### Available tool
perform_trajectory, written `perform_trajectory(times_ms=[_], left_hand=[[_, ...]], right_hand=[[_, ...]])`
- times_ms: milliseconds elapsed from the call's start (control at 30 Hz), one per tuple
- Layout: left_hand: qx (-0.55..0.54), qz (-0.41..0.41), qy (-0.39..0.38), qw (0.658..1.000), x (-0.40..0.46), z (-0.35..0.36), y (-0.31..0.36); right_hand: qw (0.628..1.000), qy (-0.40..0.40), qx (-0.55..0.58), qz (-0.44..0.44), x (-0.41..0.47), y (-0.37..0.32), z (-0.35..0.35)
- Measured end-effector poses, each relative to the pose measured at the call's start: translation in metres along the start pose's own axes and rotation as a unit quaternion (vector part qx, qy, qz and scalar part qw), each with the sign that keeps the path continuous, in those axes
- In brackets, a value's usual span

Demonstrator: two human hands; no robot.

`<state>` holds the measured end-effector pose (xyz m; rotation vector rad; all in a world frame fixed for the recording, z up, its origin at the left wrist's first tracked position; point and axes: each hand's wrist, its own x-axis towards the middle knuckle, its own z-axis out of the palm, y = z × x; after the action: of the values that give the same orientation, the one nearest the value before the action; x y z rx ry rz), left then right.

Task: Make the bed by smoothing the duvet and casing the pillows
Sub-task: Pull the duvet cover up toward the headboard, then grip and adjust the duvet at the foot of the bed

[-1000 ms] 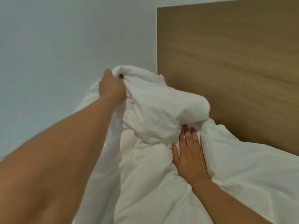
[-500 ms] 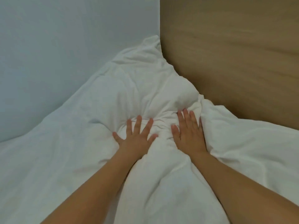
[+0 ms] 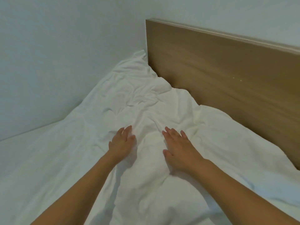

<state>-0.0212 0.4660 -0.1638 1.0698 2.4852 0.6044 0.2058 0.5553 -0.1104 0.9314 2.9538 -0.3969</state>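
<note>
The duvet [image 3: 146,103] is white and creased. It covers the bed from the headboard [image 3: 227,75] to the near edge, and its far corner sits bunched in the angle between the wall [image 3: 65,54] and the headboard. The left hand [image 3: 121,143] lies flat on the duvet, fingers straight and close together, gripping nothing. The right hand [image 3: 180,146] lies flat just beside it, fingers straight and slightly spread, thumb out, gripping nothing. A raised fold of the duvet runs between the two hands. Both forearms extend from the near edge of the view.
</note>
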Motion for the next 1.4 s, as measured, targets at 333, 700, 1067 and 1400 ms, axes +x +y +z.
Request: perform_trajectory(times_ms=[333, 700, 1067, 1400], left_hand=[[0.11, -0.069, -0.054, 0.99, -0.238, -0.021, -0.066], [0.182, -0.051, -0.076, 0.979, -0.412, -0.058, -0.188], [0.278, -0.05, -0.077, 0.956, -0.552, -0.104, -0.245], [0.322, -0.085, -0.023, 0.943, -0.569, -0.118, -0.28]], right_hand=[[0.998, -0.009, -0.044, -0.049, -0.146, -0.115, -0.003], [0.996, -0.002, -0.034, -0.087, -0.272, -0.249, 0.071], [0.994, -0.086, 0.025, -0.066, -0.342, -0.349, 0.114], [0.992, -0.054, 0.086, -0.077, -0.341, -0.389, 0.142]])
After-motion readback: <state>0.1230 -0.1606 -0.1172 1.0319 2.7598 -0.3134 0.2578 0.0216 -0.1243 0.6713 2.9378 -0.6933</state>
